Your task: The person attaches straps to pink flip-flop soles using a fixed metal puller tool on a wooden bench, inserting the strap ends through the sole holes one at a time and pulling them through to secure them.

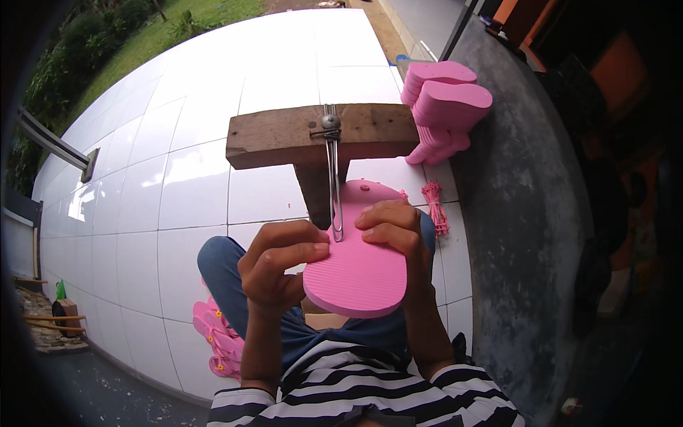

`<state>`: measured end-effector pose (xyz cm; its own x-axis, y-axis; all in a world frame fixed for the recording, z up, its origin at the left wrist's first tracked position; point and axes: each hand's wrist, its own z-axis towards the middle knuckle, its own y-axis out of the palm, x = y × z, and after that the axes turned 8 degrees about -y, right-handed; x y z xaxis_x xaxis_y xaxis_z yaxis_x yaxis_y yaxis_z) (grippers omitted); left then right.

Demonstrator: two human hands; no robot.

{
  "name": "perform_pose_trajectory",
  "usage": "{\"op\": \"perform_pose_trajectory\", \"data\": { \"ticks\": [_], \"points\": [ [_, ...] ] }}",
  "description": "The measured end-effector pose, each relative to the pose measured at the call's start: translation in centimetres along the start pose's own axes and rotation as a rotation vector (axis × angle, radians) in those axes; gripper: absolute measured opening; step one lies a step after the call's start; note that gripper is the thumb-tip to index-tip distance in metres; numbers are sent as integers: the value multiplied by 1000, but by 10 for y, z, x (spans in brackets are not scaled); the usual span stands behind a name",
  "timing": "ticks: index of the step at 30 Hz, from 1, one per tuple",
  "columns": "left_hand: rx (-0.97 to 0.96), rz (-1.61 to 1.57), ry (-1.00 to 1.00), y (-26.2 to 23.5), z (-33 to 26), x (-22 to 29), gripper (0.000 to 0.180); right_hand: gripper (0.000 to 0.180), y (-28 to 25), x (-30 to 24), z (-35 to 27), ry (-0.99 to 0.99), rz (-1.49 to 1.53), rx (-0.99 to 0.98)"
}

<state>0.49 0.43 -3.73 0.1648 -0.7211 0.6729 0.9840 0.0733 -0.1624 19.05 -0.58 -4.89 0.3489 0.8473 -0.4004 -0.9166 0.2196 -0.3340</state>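
A pink flip-flop sole (356, 281) is held in front of my lap, its ribbed face up and its wide end toward me. My left hand (281, 260) grips the left edge, the fingertips beside a bent metal wire hook (338, 224). My right hand (395, 235) is closed round the right edge, fingers resting on the face. The hook hangs from a nail head on a T-shaped wooden stand (267, 134), and its looped tip lies over the sole. A small pink plug (365, 188) shows near the sole's far end. The sole's underside is hidden.
To the right of the stand rises a stack of pink soles (452, 107). A tied bundle of pink straps (434, 206) lies on the white tiles beside my right knee. Finished pink flip-flops with flower trims (217, 331) are piled by my left leg. A metal post (57, 146) stands far left.
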Motion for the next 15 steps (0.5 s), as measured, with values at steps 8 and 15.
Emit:
{"op": "perform_pose_trajectory", "data": {
  "ticks": [8,15],
  "points": [
    [-2,-343,-415,5,17,17,20,41,1,-19,8,296,-56,15],
    [182,-113,-483,30,69,-16,20,87,37,28,40,493,-378,312]
  ]
}}
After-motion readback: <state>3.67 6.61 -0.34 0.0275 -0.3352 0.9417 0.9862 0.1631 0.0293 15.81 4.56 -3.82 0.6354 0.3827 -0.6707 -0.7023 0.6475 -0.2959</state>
